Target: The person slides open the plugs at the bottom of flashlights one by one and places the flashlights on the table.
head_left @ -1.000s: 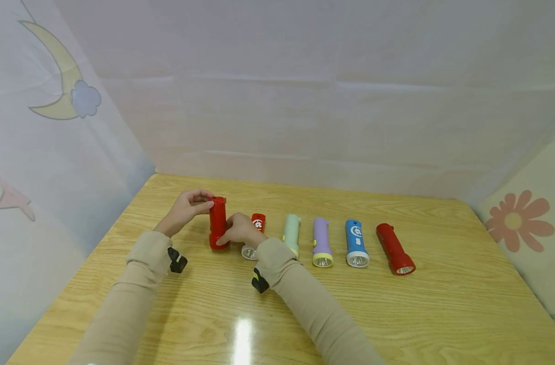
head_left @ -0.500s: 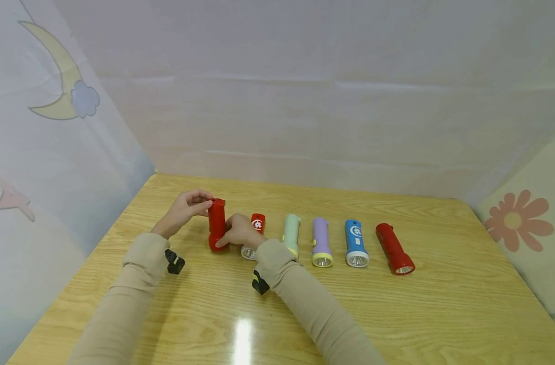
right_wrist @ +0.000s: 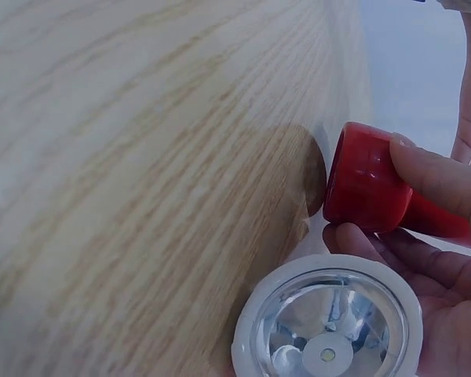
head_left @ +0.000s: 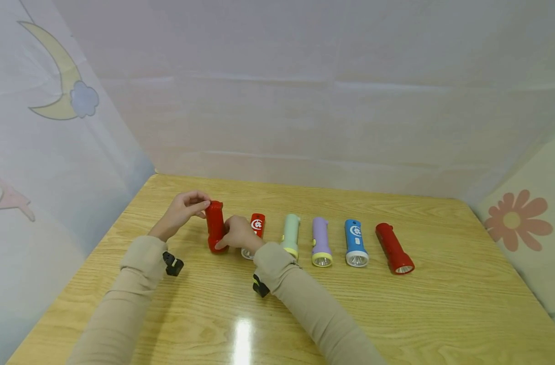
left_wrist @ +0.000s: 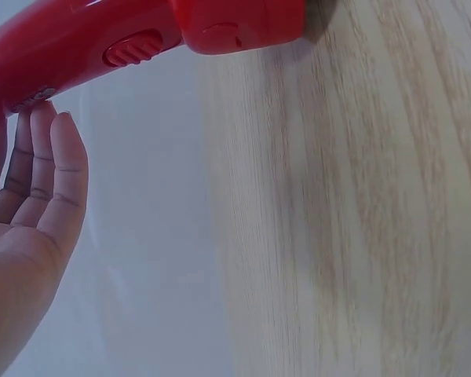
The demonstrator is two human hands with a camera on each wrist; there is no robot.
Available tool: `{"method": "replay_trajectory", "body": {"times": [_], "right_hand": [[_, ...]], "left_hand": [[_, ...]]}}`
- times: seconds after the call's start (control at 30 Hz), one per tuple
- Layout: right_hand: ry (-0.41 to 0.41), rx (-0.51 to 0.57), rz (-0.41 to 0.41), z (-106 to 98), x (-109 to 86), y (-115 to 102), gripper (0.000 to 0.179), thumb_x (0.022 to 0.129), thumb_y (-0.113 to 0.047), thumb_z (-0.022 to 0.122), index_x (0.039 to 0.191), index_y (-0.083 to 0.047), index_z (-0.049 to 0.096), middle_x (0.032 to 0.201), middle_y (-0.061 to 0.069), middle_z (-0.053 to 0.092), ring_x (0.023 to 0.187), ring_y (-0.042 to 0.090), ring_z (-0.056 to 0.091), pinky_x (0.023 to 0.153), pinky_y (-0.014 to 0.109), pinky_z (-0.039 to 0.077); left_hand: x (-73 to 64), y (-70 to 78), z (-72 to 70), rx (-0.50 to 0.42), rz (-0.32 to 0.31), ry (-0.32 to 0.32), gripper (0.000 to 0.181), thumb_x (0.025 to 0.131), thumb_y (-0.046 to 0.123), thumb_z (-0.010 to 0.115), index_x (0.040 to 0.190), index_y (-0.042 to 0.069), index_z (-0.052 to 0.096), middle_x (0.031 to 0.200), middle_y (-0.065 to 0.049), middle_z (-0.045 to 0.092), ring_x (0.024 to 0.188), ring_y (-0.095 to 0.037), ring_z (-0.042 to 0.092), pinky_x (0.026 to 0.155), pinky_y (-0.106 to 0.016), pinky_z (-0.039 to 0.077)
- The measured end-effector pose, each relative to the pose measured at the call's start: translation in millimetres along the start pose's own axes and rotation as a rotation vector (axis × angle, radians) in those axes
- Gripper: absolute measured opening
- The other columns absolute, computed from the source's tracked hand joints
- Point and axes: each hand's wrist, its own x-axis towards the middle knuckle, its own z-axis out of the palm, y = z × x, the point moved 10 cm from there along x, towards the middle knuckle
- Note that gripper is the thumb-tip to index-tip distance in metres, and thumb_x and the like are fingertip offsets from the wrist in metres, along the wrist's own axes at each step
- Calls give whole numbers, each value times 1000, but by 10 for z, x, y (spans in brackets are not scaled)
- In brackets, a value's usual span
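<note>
Checking the near-upright red flashlight [head_left: 214, 219], we note left hand [head_left: 180, 212] pinching its top, right hand [head_left: 239, 233] its lower head [right_wrist: 365, 188].

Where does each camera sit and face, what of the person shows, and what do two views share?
Head: on the head, facing forward and down at the table; sleeves, left hand, right hand show.
Left wrist: worn there, facing the held red flashlight; left hand shows.
Right wrist: worn there, facing it and a white-rimmed flashlight; right hand shows, left hand partly.
Both wrist views share the held red flashlight.
</note>
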Motion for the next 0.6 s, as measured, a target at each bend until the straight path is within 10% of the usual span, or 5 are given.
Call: {"method": "replay_trajectory", "body": {"times": [0.6], "right_hand": [[-36, -38, -42, 36, -5, -31, 31, 64, -15, 83, 89, -3, 69, 77, 0, 67, 64, 10, 55, 60, 19, 44]], "left_hand": [[-81, 30, 28, 48, 13, -19, 24, 90, 8, 57, 104, -10, 54, 94, -8, 58, 76, -14, 58, 71, -38, 51]]}}
